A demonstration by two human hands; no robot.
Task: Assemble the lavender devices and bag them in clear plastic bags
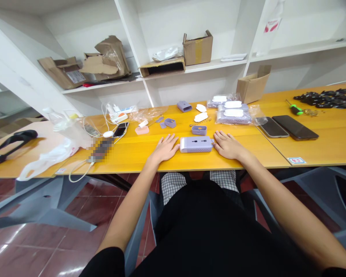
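Both palms rest flat on the orange wooden table (pixel 135 157). Between them lies a light-purple plastic case (pixel 196 144) with a pale left end and two dark slots on top. My left hand (pixel 165 148), fingers spread, lies beside the case's left end. On the other side my right hand (pixel 226 145) is open, its thumb close to the case's right end; whether it touches I cannot tell. Behind the case stands a small purple open-topped part (pixel 199 130). Farther back are a purple sleeve (pixel 184 106), white oval pieces (pixel 201 117) and smaller purple pieces (pixel 170 123).
Bagged purple cases (pixel 233 117) lie at the back right, near a cardboard box (pixel 253 85). Two dark phones (pixel 295 127) and a green screwdriver (pixel 297 110) are to the right. Leftward are a phone (pixel 120 130), cables and a plastic bag (pixel 46 161). Shelves rise behind.
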